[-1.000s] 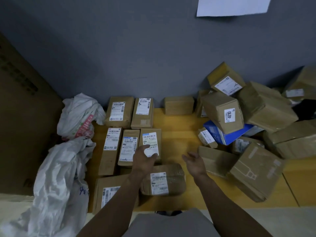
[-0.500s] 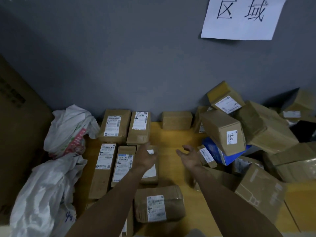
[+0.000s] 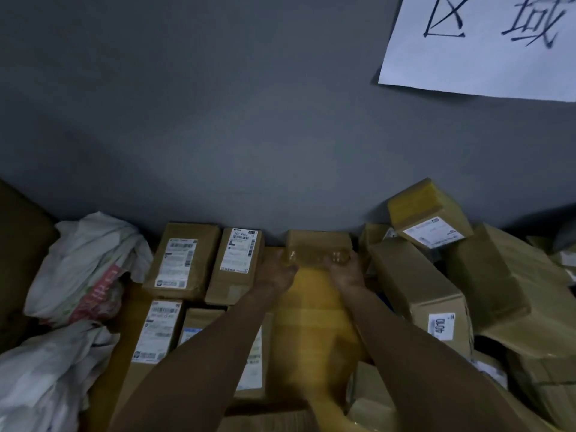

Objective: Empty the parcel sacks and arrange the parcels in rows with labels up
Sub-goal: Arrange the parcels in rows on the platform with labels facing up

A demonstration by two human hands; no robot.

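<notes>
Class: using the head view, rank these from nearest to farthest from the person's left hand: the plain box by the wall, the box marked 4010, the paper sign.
1. Plain box: touching the left hand, by the wall.
2. Box marked 4010: in the right-hand pile.
3. Paper sign: high on the wall, upper right.

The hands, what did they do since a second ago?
Both reached forward to the wall. The left hand let go of the labelled parcel it was pressing, and the right hand came off the bare table; together they now grip the small plain box from each side. The box has not visibly moved. The back-row parcels, sacks and pile stayed put.
</notes>
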